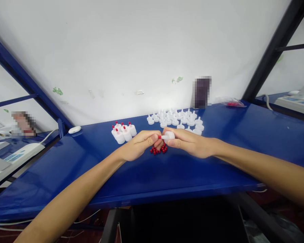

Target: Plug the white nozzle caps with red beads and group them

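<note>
Wall [142, 50]: white, marked with green patches, behind the glossy blue desk [192, 179]. Blue post [15, 67] left, dark post [273, 50] right. Right hand [197, 146] grasps a nozzle [170, 135] by its white base, above mid-desk; left hand [139, 146] pinches the red cap [159, 137] at its tip. Bag [234, 102] with red contents, far right; white case [74, 129], far left. Capped nozzles [127, 135] grouped left; bare nozzles [175, 121] clustered far side. Loose caps [155, 152] lie below the hands.
</note>
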